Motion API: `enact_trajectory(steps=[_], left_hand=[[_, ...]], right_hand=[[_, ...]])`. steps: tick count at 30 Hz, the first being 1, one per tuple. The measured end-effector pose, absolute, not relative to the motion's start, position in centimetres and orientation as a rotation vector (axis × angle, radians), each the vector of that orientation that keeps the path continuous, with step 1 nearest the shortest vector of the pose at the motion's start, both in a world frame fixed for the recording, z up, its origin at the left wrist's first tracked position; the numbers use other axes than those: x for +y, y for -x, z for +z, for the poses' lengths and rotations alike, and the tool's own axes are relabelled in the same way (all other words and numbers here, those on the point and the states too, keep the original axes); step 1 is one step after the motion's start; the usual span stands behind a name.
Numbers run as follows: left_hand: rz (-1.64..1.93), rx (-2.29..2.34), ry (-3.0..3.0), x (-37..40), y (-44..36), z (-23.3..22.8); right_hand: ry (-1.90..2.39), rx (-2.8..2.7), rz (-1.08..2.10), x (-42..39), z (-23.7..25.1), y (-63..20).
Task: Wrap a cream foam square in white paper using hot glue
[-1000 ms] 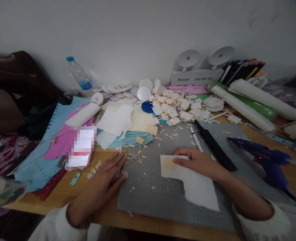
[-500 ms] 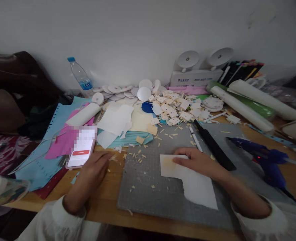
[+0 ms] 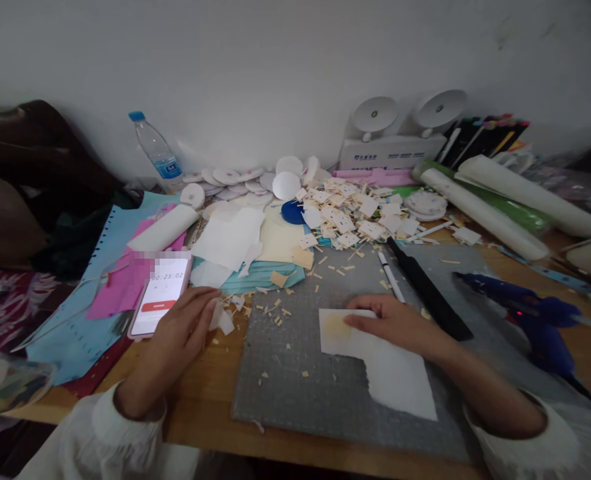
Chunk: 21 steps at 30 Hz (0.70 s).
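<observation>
1. A wooden counter (image 3: pixel 210 427) runs up against a plain white wall, crowded with craft litter; a grey cutting mat (image 3: pixel 300 393) lies at the near edge.
2. At the back stand a water bottle (image 3: pixel 154 151), a spread of white discs (image 3: pixel 240 177) and a heap of small cream squares (image 3: pixel 348 213). Rolled sheets (image 3: pixel 485 213) lie far right, and coloured paper (image 3: pixel 100 280) spills over the left side.
3. A black ruler (image 3: pixel 428 288) and a white pen (image 3: pixel 390 275) lie slantwise on the mat just beyond the right hand. A blue glue gun (image 3: pixel 530 313) rests near the right edge. Cream offcuts are scattered between the two hands.
4. The left hand (image 3: pixel 178 337) lies palm down with fingers spread loosely, gripping nothing. Its fingertips are beside the lower edge of a phone (image 3: pixel 161 295) that lies face up left of the mat, and I cannot tell whether they touch it.
5. The right hand (image 3: pixel 400 323) presses flat, fingers together, on the upper part of a white notched sheet (image 3: pixel 395 380) lying on the mat, pinning it without clasping it.
6. Both forearms, in white sleeves, reach in from the near edge, well apart.
</observation>
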<state>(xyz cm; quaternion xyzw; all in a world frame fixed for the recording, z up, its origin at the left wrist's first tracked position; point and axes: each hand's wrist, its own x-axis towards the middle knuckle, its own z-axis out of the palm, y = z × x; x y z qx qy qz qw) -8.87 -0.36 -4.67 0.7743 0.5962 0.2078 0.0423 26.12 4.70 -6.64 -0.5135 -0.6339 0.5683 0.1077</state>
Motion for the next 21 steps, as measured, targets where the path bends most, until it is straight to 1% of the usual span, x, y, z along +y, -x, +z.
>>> enact_trajectory(steps=[5,8,11,15,21], left_hand=[[0.76,1.84,-2.397,0.2,9.1,-4.8],[0.803,1.93,-2.329,0.3,9.3,-5.1],[0.724,1.973,-2.309,0.4,9.5,-5.1],[0.55,1.876,-2.486,0.9,9.6,-4.7],[0.605,1.86,-2.449,1.5,9.6,-4.8]], right_hand=[[1.503,-1.862,1.678,4.8,-6.7,-26.1],[1.504,-1.86,1.674,4.8,-6.6,-26.1],[1.499,-1.855,1.673,4.8,-6.5,-26.1],[1.515,-1.849,1.679,4.7,-6.6,-26.2],[1.495,-1.836,1.693,4.8,-6.7,-26.2]])
